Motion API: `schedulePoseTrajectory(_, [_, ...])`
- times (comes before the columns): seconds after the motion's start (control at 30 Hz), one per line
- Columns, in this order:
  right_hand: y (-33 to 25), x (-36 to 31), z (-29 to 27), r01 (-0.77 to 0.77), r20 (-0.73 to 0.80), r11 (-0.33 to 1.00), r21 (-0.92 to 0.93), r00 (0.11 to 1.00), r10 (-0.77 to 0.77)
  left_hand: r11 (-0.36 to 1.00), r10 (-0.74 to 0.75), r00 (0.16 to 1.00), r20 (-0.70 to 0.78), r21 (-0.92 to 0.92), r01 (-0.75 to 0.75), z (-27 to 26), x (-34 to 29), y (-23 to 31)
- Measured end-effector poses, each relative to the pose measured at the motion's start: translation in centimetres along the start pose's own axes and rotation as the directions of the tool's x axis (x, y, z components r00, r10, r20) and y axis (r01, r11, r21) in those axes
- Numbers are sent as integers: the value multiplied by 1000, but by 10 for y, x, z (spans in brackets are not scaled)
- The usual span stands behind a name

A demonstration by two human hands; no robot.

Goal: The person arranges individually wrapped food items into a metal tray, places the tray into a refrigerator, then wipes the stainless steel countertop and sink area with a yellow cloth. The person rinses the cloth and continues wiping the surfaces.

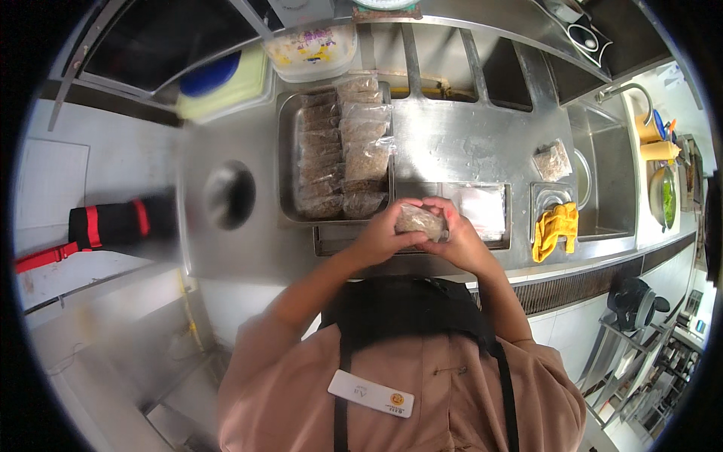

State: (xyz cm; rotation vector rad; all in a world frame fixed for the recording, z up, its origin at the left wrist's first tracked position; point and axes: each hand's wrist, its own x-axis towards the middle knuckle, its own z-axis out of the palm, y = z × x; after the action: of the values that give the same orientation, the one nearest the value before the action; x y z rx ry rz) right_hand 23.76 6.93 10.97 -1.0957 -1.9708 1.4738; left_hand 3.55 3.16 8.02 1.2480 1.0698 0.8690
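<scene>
Live now over the near edge of the steel counter, and clasping a small clear bag of brownish filling: gripped at its left end by the left hand, thumb along the near side, and held at its right end by the right hand, with fingertips closing in over the far side. Both engaged, then, on that one bag, just off the near right corner of a steel tray. Glancing left into that tray: straight onto filled bags packed in two columns running far to near. Just beside the right hand, over to flat clear plastic in a recess; farther right, on to another clear packet and, nearer, a yellow cloth draped over a small metal pan. Looking very much like the folding or tightening step, filling already inside; impossible to tell whether sealed or not. Calling next, apparently, for a snug tuck without squeezing anything out, then a shift left and a gentle lay-down among the others
</scene>
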Motion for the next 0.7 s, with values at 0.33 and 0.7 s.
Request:
schedulePoseTrajectory(0.33, [69, -19, -48, -193, -506, 979, 72, 838, 203, 995, -91, 906, -414, -64, 71, -91, 12, -51])
schedulePoseTrajectory(0.7, [190, -1, -248, -722, -846, 454, -522, 506, -169, 418, 408, 758, -509, 842, 340, -53, 29, -56])
